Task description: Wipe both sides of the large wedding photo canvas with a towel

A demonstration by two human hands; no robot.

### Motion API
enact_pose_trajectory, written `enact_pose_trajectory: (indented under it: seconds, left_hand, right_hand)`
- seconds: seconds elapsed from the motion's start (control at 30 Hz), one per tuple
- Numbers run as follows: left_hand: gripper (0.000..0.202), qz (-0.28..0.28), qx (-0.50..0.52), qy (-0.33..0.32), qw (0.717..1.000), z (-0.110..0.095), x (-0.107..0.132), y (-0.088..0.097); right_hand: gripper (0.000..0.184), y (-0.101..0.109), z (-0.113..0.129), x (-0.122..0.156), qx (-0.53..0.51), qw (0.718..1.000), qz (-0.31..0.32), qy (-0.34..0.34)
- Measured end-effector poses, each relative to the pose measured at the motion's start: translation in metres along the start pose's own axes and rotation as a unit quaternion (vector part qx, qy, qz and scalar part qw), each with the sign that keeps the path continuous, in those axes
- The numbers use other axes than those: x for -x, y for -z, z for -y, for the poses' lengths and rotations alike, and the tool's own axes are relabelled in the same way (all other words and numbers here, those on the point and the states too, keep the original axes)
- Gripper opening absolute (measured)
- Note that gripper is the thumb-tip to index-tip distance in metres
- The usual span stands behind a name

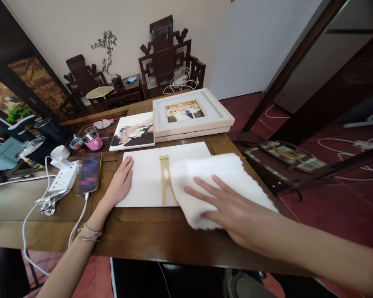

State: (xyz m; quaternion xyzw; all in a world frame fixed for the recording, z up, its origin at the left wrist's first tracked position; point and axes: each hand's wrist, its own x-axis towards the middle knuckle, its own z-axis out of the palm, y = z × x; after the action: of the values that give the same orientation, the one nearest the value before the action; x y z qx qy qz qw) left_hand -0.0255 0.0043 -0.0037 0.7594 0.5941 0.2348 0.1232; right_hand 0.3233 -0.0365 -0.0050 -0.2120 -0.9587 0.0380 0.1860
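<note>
My left hand [122, 180] lies on the left edge of a white rectangular board [143, 176], fingers stretched out and nothing in them. My right hand [228, 207] rests with spread fingers on a white fluffy cloth [216, 167], which covers the board's right part and reaches past its front edge. Between the hands, a flat beige cat-shaped piece [163, 178] with long legs and an oval hole lies on the board. Its right leg is partly hidden by the cloth. Whether it is loose or fixed to the board, I cannot tell.
Behind the board are a framed photo [186, 114] on a light wooden box and a photo panel [132, 132]. At left lie a phone [90, 176] on its cable and a white power strip [64, 176]. A pink cup [93, 142] stands on a dark tray.
</note>
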Motion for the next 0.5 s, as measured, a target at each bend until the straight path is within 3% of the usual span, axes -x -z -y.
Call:
enact_pose_trajectory:
  seconds: [0.07, 0.17, 0.33, 0.5]
  left_hand:
    - [0.050, 0.002, -0.002, -0.003, 1.000, 0.001, 0.000, 0.000]
    - [0.051, 0.006, -0.003, -0.004, 1.000, 0.001, 0.000, 0.000]
    - [0.052, 0.009, -0.004, -0.011, 1.000, 0.002, 0.000, 0.000]
    - [0.052, 0.006, -0.011, -0.016, 1.000, 0.002, -0.001, 0.001]
  right_hand:
    - [0.047, -0.001, 0.010, 0.010, -0.022, 1.000, -0.018, 0.007]
    - [0.049, 0.002, 0.004, 0.008, -0.021, 1.000, -0.007, 0.005]
    - [0.058, 0.008, -0.038, -0.040, -0.004, 0.996, 0.069, -0.047]
    - [0.067, 0.007, -0.061, -0.086, -0.008, 0.991, 0.079, -0.108]
